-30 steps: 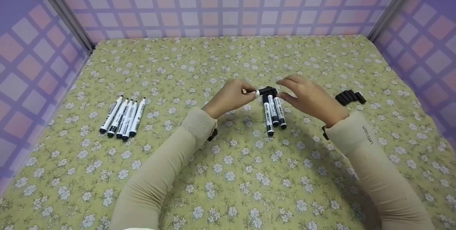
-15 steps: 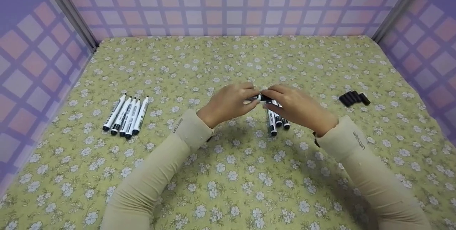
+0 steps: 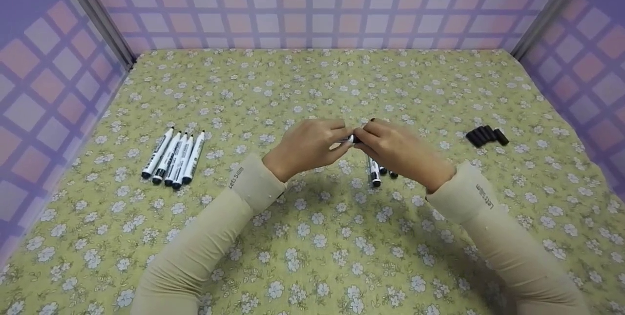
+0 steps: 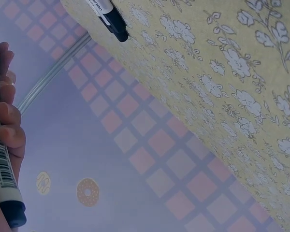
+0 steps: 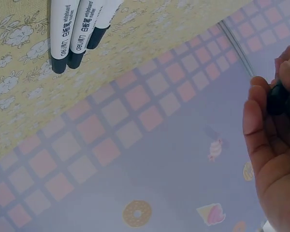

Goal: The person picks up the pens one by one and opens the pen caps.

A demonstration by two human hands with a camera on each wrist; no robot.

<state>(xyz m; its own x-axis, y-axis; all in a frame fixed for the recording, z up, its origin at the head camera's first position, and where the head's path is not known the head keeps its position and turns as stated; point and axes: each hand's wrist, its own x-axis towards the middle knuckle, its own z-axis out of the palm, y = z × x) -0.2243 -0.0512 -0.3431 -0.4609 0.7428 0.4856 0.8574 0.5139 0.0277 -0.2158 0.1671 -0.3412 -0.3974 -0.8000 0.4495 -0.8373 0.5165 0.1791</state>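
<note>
My left hand (image 3: 312, 144) grips a white whiteboard marker (image 4: 4, 164) round its barrel, the black tail end sticking out below the palm in the left wrist view. Fingertip to fingertip with it, my right hand (image 3: 400, 151) pinches the marker's black cap (image 5: 277, 99), which the fingers mostly cover. Both hands are raised over the middle of the table. Beneath the right hand, several white markers with black ends (image 3: 375, 173) lie side by side, partly hidden by it; their printed labels show in the right wrist view.
To the left, several uncapped white markers (image 3: 171, 158) lie in a row, tips away from me. Several loose black caps (image 3: 486, 136) are grouped at the right. A flowered cloth (image 3: 312, 237) covers the table, and patterned panels (image 3: 312, 17) enclose its back and sides.
My right hand, open beside the marker's capped end one second ago, has come in and taken hold of the cap. The left hand has kept its grip and dropped slightly lower in view.
</note>
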